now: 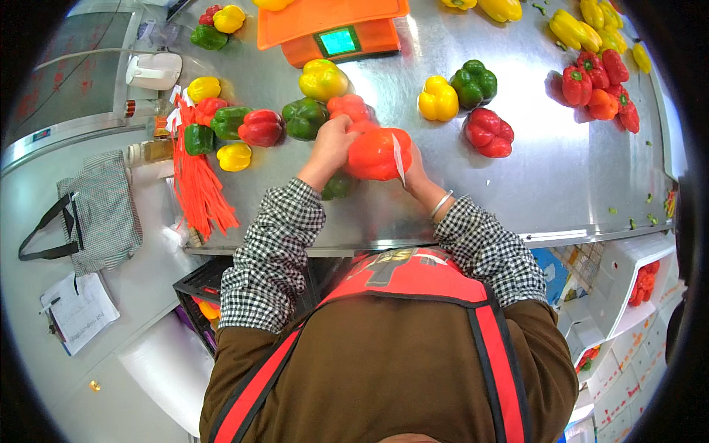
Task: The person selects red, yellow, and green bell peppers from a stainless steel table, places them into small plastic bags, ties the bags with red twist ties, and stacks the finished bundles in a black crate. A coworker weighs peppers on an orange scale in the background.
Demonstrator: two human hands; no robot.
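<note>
Between my hands, over the steel table, is a large red bell pepper [372, 155] with a white strip tag [398, 158] across its right side. Whether red netting wraps it I cannot tell. My left hand [332, 145] grips at its upper left; my right hand [416, 169] holds its right side, the fingers mostly hidden behind it. Just beyond my left hand lie another red pepper [348, 106], a green pepper [303, 118] and a yellow pepper [323, 80]. A partly hidden green pepper [339, 186] shows below the held one.
An orange scale [338, 41] stands at the back. Red net sleeves [198, 188] with white tags hang at the left edge, beside several peppers [260, 128]. Yellow [438, 99], green [474, 83] and red [489, 133] peppers sit right; a red pile [601, 86] lies farther.
</note>
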